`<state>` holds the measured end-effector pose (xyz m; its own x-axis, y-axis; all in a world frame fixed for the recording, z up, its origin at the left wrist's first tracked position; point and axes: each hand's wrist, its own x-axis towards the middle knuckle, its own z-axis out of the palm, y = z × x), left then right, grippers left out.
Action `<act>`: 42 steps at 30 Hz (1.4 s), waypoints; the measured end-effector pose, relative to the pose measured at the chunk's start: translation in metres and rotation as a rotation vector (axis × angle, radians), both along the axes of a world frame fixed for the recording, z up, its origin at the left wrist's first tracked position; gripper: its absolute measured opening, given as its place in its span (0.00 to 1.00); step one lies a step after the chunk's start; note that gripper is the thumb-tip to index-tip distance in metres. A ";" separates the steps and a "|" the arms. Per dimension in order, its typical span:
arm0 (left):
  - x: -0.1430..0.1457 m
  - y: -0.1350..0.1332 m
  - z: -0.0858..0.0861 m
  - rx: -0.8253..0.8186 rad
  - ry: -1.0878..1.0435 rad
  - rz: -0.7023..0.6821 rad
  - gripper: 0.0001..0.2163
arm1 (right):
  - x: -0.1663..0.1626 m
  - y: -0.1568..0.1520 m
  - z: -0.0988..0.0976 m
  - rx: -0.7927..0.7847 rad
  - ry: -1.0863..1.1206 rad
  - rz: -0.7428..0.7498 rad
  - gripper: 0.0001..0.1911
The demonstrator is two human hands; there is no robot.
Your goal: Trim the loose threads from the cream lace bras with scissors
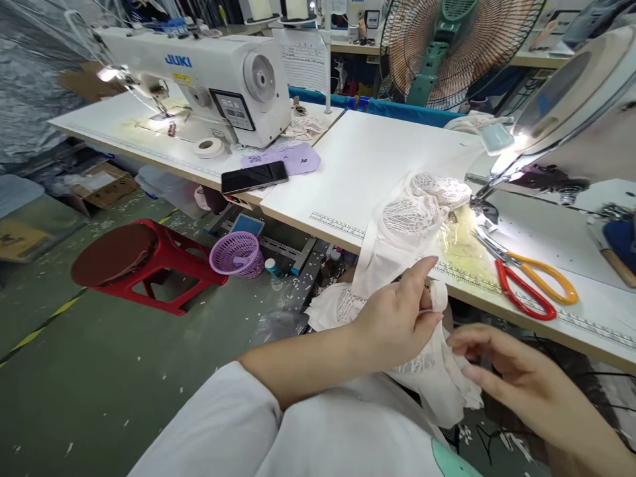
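A white lace garment (415, 212) trails from the sewing table down into my lap. My left hand (400, 317) is closed on a fold of this lace just below the table edge. My right hand (501, 368) is lower and to the right, its fingertips pinching the loose hem of the same fabric. The upper part of the garment lies near the needle area (484, 207) of the sewing machine on the right.
Red and orange scissors (529, 281) lie on the white table (377, 159). A JUKI sewing machine (209, 79) stands on the neighbouring table with a phone (254, 177). A red stool (134, 262) and purple basket (237, 254) sit on the floor. A fan (457, 46) stands behind.
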<state>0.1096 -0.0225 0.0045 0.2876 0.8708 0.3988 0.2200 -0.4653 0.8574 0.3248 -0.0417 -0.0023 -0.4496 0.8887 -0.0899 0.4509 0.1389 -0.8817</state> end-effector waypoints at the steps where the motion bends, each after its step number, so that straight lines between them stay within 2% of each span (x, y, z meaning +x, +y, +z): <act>1: 0.002 0.000 0.001 -0.012 0.010 -0.031 0.30 | -0.002 0.004 0.007 0.045 0.032 -0.033 0.12; 4: 0.008 0.002 0.003 -0.063 0.037 -0.097 0.30 | -0.014 0.017 0.026 0.102 0.101 -0.053 0.10; 6: 0.011 0.003 0.005 -0.102 0.059 -0.114 0.30 | -0.024 0.026 0.035 0.074 0.105 -0.033 0.06; 8: 0.012 0.005 0.007 -0.163 0.060 -0.115 0.31 | -0.031 0.033 0.038 0.035 0.108 -0.023 0.06; 13: 0.005 0.012 0.010 -0.389 -0.079 -0.152 0.29 | -0.035 0.044 0.037 -0.057 0.222 -0.102 0.09; 17: -0.001 0.017 0.011 -0.513 -0.099 -0.180 0.09 | -0.035 0.048 0.033 -0.088 0.284 -0.129 0.09; 19: -0.002 0.019 0.012 -0.540 -0.092 -0.202 0.04 | -0.034 0.049 0.032 -0.086 0.297 -0.136 0.09; 24: 0.001 0.020 0.012 -0.642 -0.187 -0.257 0.11 | -0.035 0.049 0.034 -0.074 0.302 -0.123 0.09; 27: 0.004 0.018 0.011 -0.624 -0.211 -0.218 0.12 | -0.037 0.050 0.038 -0.048 0.281 -0.077 0.09; 32: 0.006 0.018 0.011 -0.492 -0.240 -0.132 0.08 | -0.037 0.053 0.043 0.057 0.239 -0.002 0.08; 36: 0.007 0.018 0.013 -0.413 -0.267 -0.113 0.09 | -0.037 0.053 0.042 0.083 0.288 0.014 0.07; 39: 0.002 0.022 0.014 -0.433 -0.326 -0.096 0.10 | -0.038 0.048 0.033 0.127 0.305 -0.041 0.07; 42: -0.009 0.025 0.012 -0.505 -0.394 -0.027 0.12 | -0.039 0.038 0.014 0.318 0.133 -0.090 0.17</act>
